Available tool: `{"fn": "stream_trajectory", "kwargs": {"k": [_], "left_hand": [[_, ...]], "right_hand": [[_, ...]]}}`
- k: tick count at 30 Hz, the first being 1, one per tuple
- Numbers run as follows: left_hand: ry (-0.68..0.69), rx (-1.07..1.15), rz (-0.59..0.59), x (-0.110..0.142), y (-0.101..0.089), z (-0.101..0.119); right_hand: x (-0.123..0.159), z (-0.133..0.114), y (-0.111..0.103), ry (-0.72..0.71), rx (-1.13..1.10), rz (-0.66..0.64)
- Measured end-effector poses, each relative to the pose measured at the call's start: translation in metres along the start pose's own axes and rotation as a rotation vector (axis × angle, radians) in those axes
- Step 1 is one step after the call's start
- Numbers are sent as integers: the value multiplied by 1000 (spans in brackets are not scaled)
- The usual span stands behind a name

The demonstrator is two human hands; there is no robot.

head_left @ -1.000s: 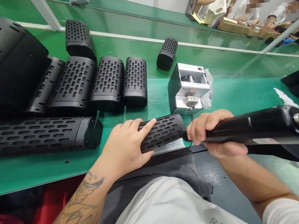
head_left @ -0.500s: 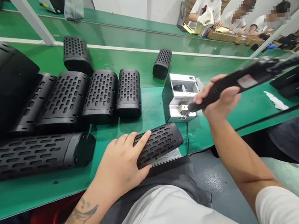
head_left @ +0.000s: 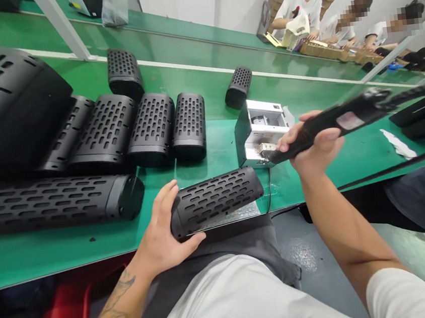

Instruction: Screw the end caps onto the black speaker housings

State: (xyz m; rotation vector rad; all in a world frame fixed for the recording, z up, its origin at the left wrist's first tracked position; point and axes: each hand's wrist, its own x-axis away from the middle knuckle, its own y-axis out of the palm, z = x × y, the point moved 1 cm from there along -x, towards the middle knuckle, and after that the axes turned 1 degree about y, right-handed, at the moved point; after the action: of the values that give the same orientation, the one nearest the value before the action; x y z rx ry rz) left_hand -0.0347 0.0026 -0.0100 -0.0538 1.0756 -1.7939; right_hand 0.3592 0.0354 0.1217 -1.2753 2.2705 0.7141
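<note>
My left hand (head_left: 163, 230) grips the near left end of a black perforated housing (head_left: 216, 199), with the thumb low along its front edge and the fingers on its back side. That housing lies on its side at the table's front edge, partly over a clear sheet (head_left: 237, 216). Wrapped in my right hand (head_left: 313, 143) is a black electric screwdriver (head_left: 330, 126), its cable running off to the right. The screwdriver's front end points at the pickup spot of a white and grey screw feeder (head_left: 264, 128); whether the bit touches it I cannot tell.
Several similar black housings (head_left: 152, 127) stand in a row on the green table (head_left: 94, 260), and a long one (head_left: 50, 201) lies at left. A small housing (head_left: 238, 85) sits behind the feeder. Right of it lies a crumpled white paper (head_left: 397, 144). People (head_left: 303, 8) work beyond.
My left hand has slid from the housing's top to its left end. The screwdriver's front end has dipped slightly at the feeder. The view has shifted a little.
</note>
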Motion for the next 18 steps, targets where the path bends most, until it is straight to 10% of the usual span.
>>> {"fn": "stream_trajectory", "kwargs": {"k": [8,18], "left_hand": [[50,71,34,-3,12,-9],[50,81,46,-3,20,-14]], "right_hand": [[56,-100,29,230,-182,-452],[90,-48,76,162,-353,-555]]}}
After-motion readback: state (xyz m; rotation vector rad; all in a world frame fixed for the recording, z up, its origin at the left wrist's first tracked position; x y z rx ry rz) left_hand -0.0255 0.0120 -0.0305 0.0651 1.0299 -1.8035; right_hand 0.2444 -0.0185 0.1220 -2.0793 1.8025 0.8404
